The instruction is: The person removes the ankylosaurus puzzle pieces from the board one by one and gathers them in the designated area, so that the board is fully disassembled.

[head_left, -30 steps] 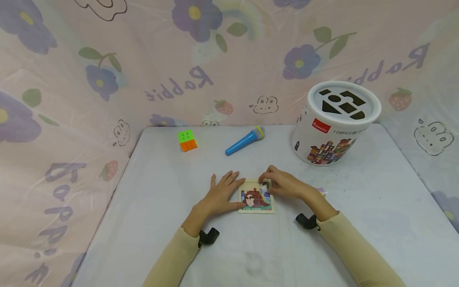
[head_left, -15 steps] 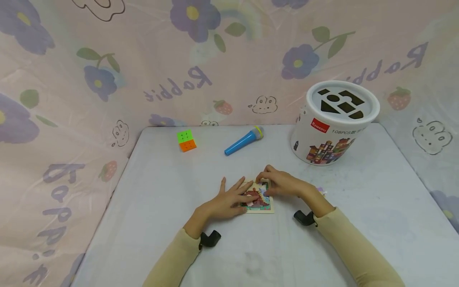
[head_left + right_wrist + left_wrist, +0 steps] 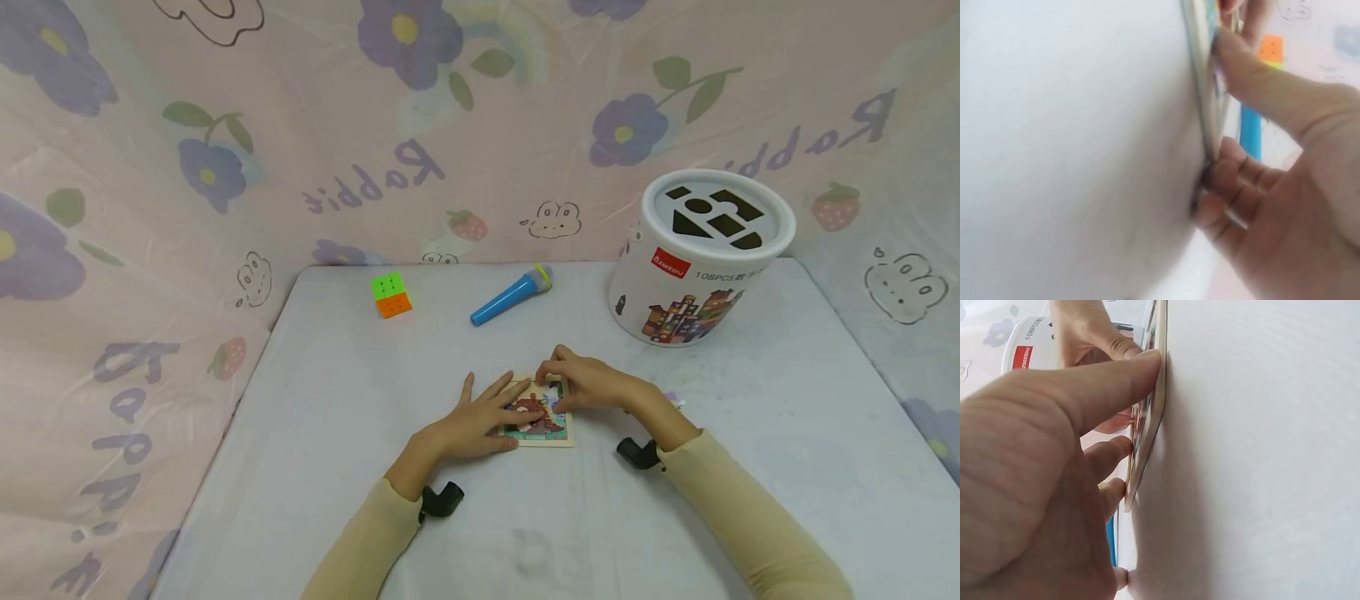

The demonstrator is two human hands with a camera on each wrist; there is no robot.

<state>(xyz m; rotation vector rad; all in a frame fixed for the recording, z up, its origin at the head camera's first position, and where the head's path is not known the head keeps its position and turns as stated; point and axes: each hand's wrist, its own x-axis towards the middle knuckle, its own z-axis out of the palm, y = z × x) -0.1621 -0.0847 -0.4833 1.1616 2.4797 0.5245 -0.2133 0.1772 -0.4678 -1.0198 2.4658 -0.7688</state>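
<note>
A small wooden jigsaw puzzle with a light frame and a brown, white and teal picture lies flat on the table between both hands. The left hand spreads its straight fingers over the left half, covering part of the picture. In the left wrist view its thumb rests at the frame's near edge. At the upper right corner, the right hand bends its fingers around the frame. From the right wrist, its thumb presses the top face while curled fingertips meet the board's corner.
A green and orange puzzle cube and a blue toy microphone lie farther back. A large white bucket with shaped holes in its lid stands back right. Small purple pieces show behind the right wrist.
The left hand has slid right from the frame's left edge onto the picture, its fingers now covering more of it. The right hand stays at the upper right corner, shifted slightly left.
</note>
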